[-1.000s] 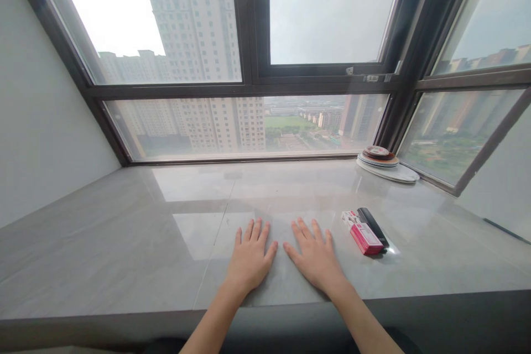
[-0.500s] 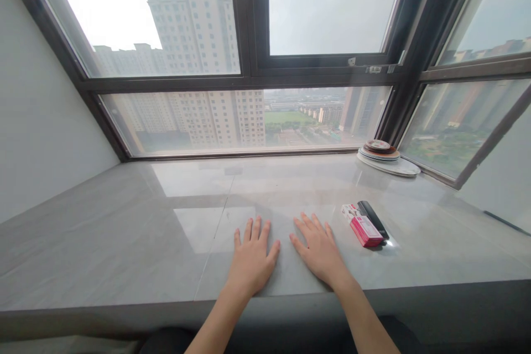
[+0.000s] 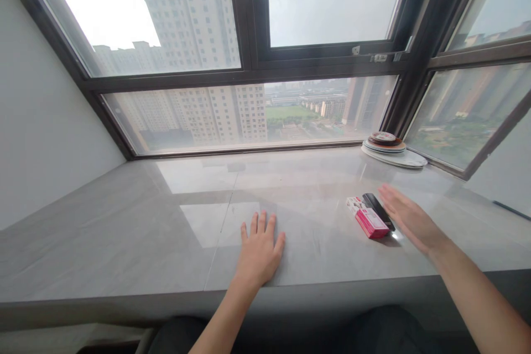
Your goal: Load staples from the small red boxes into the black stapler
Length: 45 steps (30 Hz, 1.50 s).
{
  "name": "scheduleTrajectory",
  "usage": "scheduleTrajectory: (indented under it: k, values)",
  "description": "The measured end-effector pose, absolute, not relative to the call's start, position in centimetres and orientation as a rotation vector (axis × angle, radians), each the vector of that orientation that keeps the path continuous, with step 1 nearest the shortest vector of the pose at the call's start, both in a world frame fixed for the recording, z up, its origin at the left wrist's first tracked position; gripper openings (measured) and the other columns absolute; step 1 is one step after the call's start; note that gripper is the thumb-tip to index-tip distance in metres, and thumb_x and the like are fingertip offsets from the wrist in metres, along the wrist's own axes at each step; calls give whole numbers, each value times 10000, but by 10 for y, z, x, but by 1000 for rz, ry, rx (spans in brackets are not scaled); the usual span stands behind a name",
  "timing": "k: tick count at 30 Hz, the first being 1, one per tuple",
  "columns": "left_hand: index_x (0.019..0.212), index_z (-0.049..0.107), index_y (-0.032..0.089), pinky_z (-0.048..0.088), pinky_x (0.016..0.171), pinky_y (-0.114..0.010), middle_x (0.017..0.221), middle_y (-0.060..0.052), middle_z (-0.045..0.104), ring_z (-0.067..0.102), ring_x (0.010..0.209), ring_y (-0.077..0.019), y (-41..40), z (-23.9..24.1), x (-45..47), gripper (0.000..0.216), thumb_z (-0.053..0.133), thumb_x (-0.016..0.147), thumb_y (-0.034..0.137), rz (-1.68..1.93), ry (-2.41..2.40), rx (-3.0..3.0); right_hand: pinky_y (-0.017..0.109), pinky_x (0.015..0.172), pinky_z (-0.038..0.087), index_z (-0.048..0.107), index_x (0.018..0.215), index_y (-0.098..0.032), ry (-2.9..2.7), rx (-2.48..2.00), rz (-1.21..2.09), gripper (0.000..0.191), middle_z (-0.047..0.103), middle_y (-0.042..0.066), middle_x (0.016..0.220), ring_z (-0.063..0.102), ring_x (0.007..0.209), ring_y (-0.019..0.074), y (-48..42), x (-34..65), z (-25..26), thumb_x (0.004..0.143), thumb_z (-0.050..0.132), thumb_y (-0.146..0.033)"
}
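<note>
My left hand lies flat, palm down, on the grey stone sill, fingers stretched out and holding nothing. My right hand hovers open, fingers together and extended, just right of a small pink and white box. A black bar-shaped object lies alongside the box, between it and my right hand. The hand is slightly blurred and touches neither thing as far as I can see.
A stack of round plates stands at the back right corner by the window frame. A white wall closes the left side. The sill's front edge runs just below my wrists.
My right hand lifted off the sill beside my left hand and swung right, past the pink box. The left hand stayed flat. The view shifted slightly.
</note>
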<state>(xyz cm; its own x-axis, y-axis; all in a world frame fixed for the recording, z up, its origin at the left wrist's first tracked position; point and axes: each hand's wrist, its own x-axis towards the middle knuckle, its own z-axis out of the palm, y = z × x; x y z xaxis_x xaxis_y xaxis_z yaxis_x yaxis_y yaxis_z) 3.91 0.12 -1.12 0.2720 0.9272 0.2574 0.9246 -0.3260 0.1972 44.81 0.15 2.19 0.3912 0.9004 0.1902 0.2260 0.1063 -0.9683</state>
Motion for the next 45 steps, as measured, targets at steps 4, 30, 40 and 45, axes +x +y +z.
scheduleTrajectory:
  k: [4, 30, 40, 45]
  values:
    - [1601, 386, 278, 126, 1255, -652, 1704, -73, 273, 162, 1590, -351, 2, -12, 39, 624, 267, 1055, 555, 518, 1818, 2497, 473, 1118, 499, 575, 1485, -290, -1104, -1419, 900, 588, 534, 110, 1558, 621, 1327, 300, 25, 455, 2, 941, 633, -504]
    - [1611, 245, 199, 239, 1260, -472, 1632, -142, 375, 330, 1524, -311, -2, 6, 33, 831, 587, 943, 554, 983, 1700, 2224, 426, 1232, 357, 449, 1581, -179, -1449, -1444, 571, 671, 506, 107, 1581, 474, 1466, 259, 49, 207, -8, 978, 517, -464]
    - [1476, 431, 193, 414, 1132, -422, 1316, -116, 577, 554, 1245, -271, -2, 6, 28, 654, 647, 864, 276, 1174, 1725, 2086, 427, 1244, 324, 223, 1674, -240, -1669, -1469, 524, 936, 375, 111, 1665, 384, 1523, 267, 3, 250, -2, 916, 638, -599]
    - [1309, 601, 209, 496, 992, -402, 1166, -84, 654, 624, 1109, -269, -4, 8, 24, 459, 685, 884, 359, 1216, 1773, 1992, 453, 1213, 365, 155, 1686, -250, -1702, -1460, 513, 953, 438, 127, 1626, 449, 1480, 281, 6, 246, -4, 924, 637, -558]
